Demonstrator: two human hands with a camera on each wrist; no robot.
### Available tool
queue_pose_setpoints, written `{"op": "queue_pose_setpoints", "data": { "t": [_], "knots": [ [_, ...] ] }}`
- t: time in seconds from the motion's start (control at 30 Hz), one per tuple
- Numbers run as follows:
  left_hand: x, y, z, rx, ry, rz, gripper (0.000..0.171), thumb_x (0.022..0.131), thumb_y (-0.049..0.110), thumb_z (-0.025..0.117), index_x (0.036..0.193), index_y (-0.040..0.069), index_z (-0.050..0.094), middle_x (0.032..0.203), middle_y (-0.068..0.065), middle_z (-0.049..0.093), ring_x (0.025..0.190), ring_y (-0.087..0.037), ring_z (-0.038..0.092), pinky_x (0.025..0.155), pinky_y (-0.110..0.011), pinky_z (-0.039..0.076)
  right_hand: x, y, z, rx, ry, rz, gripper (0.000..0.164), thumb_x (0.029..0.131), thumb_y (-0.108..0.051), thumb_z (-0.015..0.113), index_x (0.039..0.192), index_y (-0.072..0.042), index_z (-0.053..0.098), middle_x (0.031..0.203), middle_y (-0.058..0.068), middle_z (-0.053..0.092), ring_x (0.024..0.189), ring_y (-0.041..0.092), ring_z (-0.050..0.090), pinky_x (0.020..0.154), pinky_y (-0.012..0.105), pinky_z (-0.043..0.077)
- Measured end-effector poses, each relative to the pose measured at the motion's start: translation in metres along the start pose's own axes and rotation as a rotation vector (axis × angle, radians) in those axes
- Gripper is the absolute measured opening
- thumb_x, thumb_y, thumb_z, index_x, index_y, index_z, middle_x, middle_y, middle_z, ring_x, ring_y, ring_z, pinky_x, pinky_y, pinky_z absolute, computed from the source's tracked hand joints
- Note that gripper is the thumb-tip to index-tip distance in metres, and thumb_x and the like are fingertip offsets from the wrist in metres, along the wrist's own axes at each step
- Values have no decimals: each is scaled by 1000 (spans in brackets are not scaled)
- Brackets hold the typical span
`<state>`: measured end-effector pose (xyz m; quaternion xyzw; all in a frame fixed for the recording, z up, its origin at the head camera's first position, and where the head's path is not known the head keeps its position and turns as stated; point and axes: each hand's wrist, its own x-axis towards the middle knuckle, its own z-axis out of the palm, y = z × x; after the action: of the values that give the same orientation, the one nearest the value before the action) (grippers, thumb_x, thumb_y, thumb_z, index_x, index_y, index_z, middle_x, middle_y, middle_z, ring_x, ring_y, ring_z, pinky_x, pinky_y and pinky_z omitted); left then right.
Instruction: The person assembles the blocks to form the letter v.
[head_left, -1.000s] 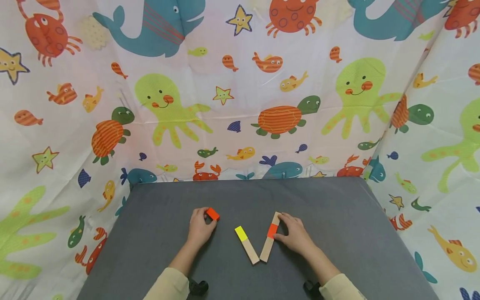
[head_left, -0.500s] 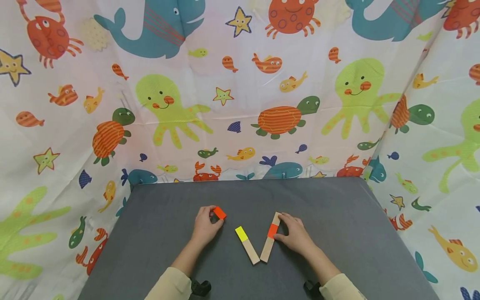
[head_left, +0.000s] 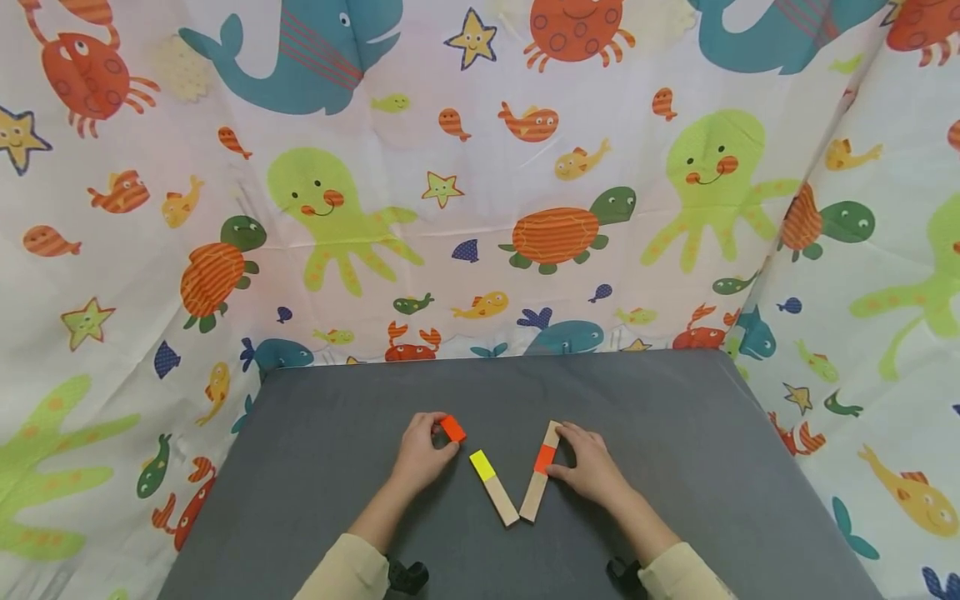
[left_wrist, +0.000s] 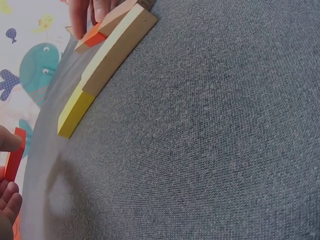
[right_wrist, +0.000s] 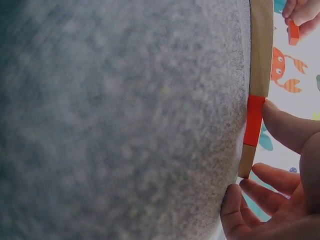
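Observation:
My left hand pinches an orange-red block between thumb and fingers, raised above the cloth in the left wrist view. Just right of it lies a yellow block, end to end with a long plain wooden block. A second slanted row has a long plain block, an orange-red block and a short plain block. The two rows almost meet at their near ends, like a V. My right hand rests against the right row, thumb at the orange-red block, fingertips by the short block's far end.
A grey cloth covers the table. Behind and beside it hangs a white curtain printed with sea animals. Black straps show at both wrists, below cream sleeves.
My left hand has moved right with the orange-red block, nearer to the yellow block. The right hand and both rows stay in place; the head view has shifted slightly.

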<state>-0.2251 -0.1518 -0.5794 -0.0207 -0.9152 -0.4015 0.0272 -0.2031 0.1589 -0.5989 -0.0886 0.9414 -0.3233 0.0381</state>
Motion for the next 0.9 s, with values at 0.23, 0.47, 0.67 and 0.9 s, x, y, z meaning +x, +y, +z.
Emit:
{"op": "queue_pose_setpoints", "data": {
  "t": [0.23,0.47,0.67,0.9],
  "knots": [
    [0,-2,3,14,-11,-14,49,82,19,81,127,7,64,117,-6,58,103,-22,56,92,-43,50,4,-1,2,-7,-9,-11,74,85,-33,82,147,-5,51,156,17,43,138,43,39,110,58,38],
    [1,-5,15,0,-49,-17,49,83,19,81,128,7,64,115,-6,58,101,-20,55,91,-41,50,3,0,1,-16,3,-12,74,84,-32,83,146,-5,51,155,18,44,137,44,40,110,58,38],
    [0,-6,19,-9,-59,-29,49,83,17,81,127,6,65,115,-6,57,100,-21,54,91,-42,50,2,-1,-1,-8,3,-19,74,84,-32,83,146,-5,52,155,19,44,137,44,40,109,59,39],
    [3,-6,26,21,-81,6,49,81,19,82,125,5,66,112,-6,57,98,-20,54,87,-40,48,1,0,-2,-10,-7,11,74,85,-31,83,147,-6,51,156,17,43,138,43,39,110,58,38]
  ]
}}
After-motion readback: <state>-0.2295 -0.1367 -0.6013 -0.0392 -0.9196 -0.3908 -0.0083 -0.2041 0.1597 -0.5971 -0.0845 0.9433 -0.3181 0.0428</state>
